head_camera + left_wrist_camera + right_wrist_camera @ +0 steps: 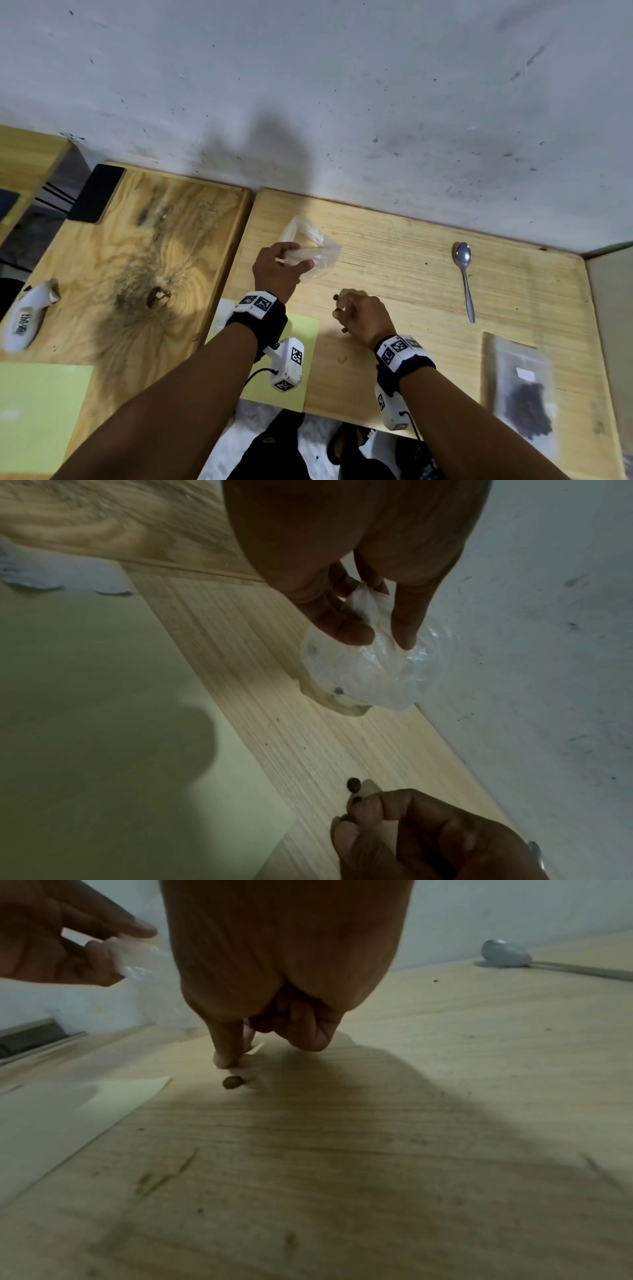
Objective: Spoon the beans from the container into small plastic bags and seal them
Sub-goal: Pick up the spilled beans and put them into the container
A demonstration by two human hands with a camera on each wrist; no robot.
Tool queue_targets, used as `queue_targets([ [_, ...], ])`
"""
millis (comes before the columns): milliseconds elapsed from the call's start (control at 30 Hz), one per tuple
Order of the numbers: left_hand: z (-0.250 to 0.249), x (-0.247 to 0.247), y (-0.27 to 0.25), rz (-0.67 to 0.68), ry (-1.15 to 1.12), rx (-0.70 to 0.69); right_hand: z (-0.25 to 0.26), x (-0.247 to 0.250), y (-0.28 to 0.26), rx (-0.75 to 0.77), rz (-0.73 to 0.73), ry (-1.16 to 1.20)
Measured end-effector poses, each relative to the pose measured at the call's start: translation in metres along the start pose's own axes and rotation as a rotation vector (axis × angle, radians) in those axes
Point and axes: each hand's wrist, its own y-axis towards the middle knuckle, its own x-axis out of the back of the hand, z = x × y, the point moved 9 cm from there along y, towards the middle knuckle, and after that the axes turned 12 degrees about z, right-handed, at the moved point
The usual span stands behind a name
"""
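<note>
My left hand [298, 257] holds a crumpled clear plastic bag [313, 248] just above the light wooden table [411, 342]; thumb and fingers pinch its mouth [368, 596]. A bean or two show inside the bag [337, 689]. My right hand [342, 308] hangs low over the table with curled fingers and pinches a brown bean [356, 800] at its fingertips. Loose beans lie beside it [335, 297] [344, 330] [232, 1082]. A metal spoon [466, 274] lies on the table to the right, untouched. The bean container is out of view.
A flat clear bag holding dark beans [524, 401] lies at the table's right front. Yellow-green paper [298, 346] lies under my left wrist. The darker table to the left carries a black phone [97, 193] and a white object [27, 318]. A wall runs behind.
</note>
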Motion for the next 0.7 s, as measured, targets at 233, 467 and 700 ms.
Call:
queue_targets([
  [233,-0.001,0.001,0.000,0.012,0.005,-0.003,0.001,-0.006,-0.003,0.038,0.077,-0.214],
  [467,-0.001,-0.001,-0.001,0.026,0.006,0.011,0.010,-0.007,-0.006,0.115,0.084,-0.286],
  [700,-0.004,-0.005,-0.003,0.039,-0.022,0.013,0.013,-0.017,-0.008,0.095,0.106,-0.492],
])
